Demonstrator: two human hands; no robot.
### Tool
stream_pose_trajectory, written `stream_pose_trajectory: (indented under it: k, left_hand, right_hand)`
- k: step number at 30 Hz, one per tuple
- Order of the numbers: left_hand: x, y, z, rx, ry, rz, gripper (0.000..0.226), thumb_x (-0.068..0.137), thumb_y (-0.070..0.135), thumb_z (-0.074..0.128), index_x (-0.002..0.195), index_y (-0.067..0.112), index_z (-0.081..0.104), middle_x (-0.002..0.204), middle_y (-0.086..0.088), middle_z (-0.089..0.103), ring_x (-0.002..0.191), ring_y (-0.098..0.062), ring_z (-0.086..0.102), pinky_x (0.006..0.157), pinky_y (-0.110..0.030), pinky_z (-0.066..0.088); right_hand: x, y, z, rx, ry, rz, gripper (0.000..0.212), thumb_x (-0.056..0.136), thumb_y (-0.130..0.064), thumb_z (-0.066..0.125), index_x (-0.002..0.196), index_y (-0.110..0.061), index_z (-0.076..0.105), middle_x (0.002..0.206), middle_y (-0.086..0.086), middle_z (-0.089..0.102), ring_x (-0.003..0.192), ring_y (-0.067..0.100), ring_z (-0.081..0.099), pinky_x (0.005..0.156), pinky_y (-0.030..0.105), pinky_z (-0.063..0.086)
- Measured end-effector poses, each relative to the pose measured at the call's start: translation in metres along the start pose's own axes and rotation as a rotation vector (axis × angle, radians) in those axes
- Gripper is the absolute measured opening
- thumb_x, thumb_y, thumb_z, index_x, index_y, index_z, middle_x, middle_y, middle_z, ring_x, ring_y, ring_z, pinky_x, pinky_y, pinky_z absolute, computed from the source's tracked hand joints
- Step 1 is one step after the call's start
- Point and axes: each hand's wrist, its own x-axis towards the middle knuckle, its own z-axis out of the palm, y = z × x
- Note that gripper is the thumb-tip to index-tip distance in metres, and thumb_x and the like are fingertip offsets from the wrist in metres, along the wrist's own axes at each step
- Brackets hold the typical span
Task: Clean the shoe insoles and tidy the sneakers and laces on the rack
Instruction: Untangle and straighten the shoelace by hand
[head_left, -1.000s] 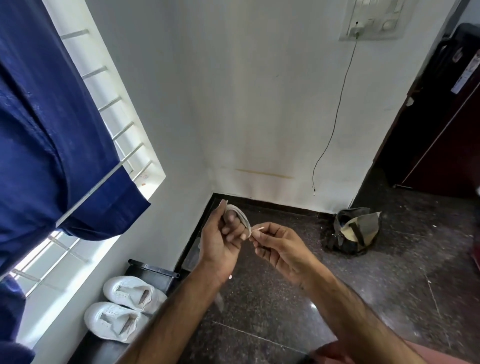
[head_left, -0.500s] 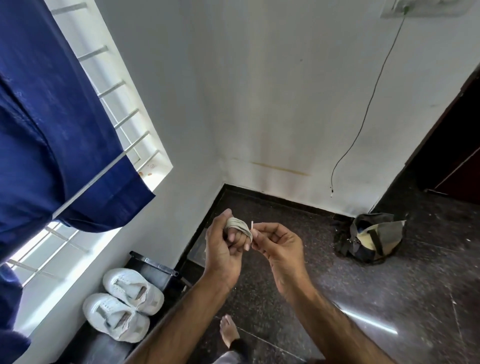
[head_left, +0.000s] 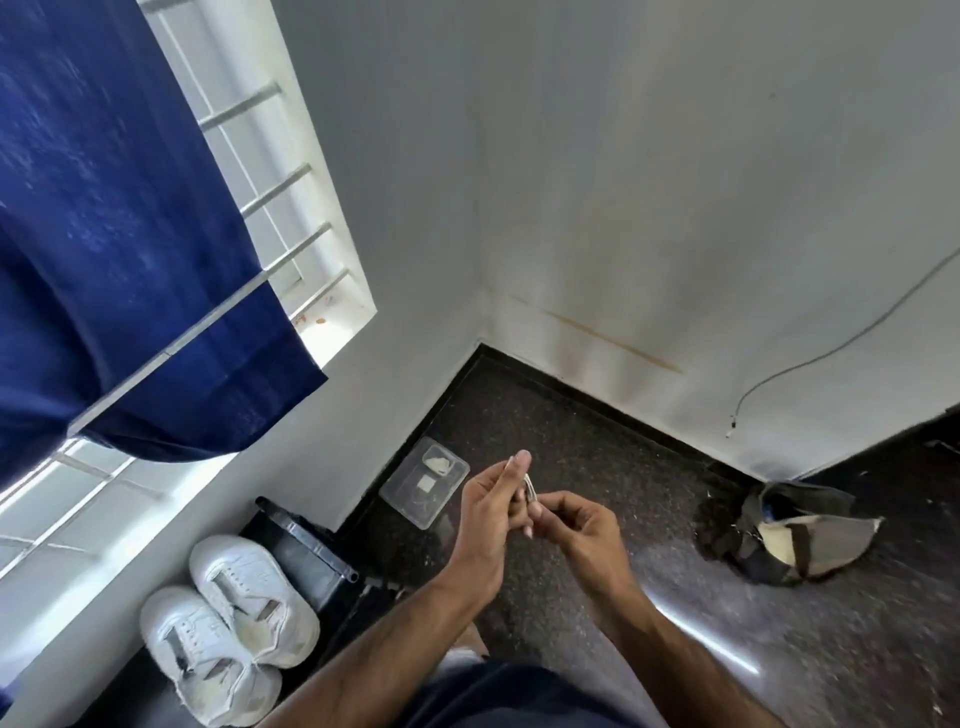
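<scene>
At far left a deep-blue cloth curtain (head_left: 119, 234) hangs over the white-barred window (head_left: 270, 192), its hem lifted enough to let daylight fall on the corner where you work. Below it the pair of white sneakers (head_left: 228, 629) sits side by side on the dark rack (head_left: 311, 556), toes toward you, tongues open and eyelets bare, uppers smooth with scuffed, yellowed toe caps; they look parked there to wait for their laces. Just past the rack a clear, rectangular plastic container (head_left: 423, 480) lies on the speckled dark stone floor (head_left: 571, 431) against the wall, with pale scraps inside that are too small to identify. At centre, your left hand (head_left: 488, 525) is raised with its fingers nearly straight and close together, serving as a form for the flat pale shoelace (head_left: 530, 487), which shows only as a thin band beside those fingers; whether it wraps fully round them cannot be told from here. Your right hand (head_left: 576, 525) meets it, thumb and forefinger curled in a pinch on the lace's end, apparently to keep tension while the lace is coiled into a neat bundle. To the right, well apart from your hands, a crumpled grey-and-cream fabric bag (head_left: 789, 535) slumps on the floor, and a thin loose cable (head_left: 810, 358) trails down the matte white wall (head_left: 675, 182).
</scene>
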Motion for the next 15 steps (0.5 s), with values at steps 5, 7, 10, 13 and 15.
stream_pose_trajectory:
  k: [5, 7, 10, 13, 15]
  left_hand:
    - [0.056, 0.002, -0.004, 0.146, 0.140, -0.018, 0.039, 0.099, 0.026, 0.066, 0.063, 0.012, 0.056, 0.053, -0.008, 0.050, 0.047, -0.013, 0.047, 0.056, -0.029, 0.045]
    - [0.080, 0.005, -0.005, 0.181, 0.243, 0.025, 0.038, 0.096, 0.024, 0.069, 0.064, 0.007, 0.060, 0.061, -0.019, 0.063, 0.053, -0.024, 0.058, 0.056, -0.032, 0.049]
    - [0.122, 0.017, -0.008, 0.120, 0.424, 0.037, 0.039, 0.093, 0.020, 0.073, 0.060, 0.006, 0.058, 0.057, -0.018, 0.058, 0.052, -0.029, 0.056, 0.051, -0.032, 0.048]
    - [0.163, 0.029, -0.009, 0.010, 0.495, -0.066, 0.042, 0.093, 0.019, 0.072, 0.057, 0.012, 0.051, 0.052, -0.009, 0.040, 0.047, -0.022, 0.041, 0.049, -0.031, 0.040]
    - [0.193, 0.031, -0.009, -0.055, 0.501, -0.153, 0.045, 0.092, 0.022, 0.071, 0.054, 0.017, 0.049, 0.049, -0.003, 0.036, 0.048, -0.021, 0.036, 0.050, -0.031, 0.037]
  right_hand:
    - [0.071, 0.007, 0.015, -0.132, 0.007, 0.093, 0.018, 0.099, -0.011, 0.064, 0.083, -0.010, 0.074, 0.075, 0.004, 0.073, 0.073, 0.017, 0.065, 0.069, 0.030, 0.054]
    - [0.099, 0.002, 0.020, -0.114, -0.030, 0.139, 0.021, 0.101, -0.014, 0.061, 0.083, -0.011, 0.072, 0.074, 0.000, 0.071, 0.073, 0.014, 0.063, 0.071, 0.033, 0.053]
    - [0.146, -0.012, 0.023, -0.072, -0.190, 0.198, 0.020, 0.103, -0.016, 0.057, 0.086, -0.013, 0.068, 0.074, -0.005, 0.068, 0.075, 0.008, 0.060, 0.076, 0.032, 0.049]
    - [0.201, -0.014, 0.017, 0.112, -0.458, 0.345, 0.019, 0.102, -0.024, 0.051, 0.095, -0.011, 0.062, 0.084, -0.005, 0.068, 0.081, 0.005, 0.058, 0.081, 0.027, 0.043]
    - [0.243, -0.007, 0.008, 0.212, -0.591, 0.471, 0.020, 0.103, -0.024, 0.048, 0.107, -0.008, 0.060, 0.092, -0.001, 0.067, 0.086, 0.008, 0.055, 0.084, 0.029, 0.040]
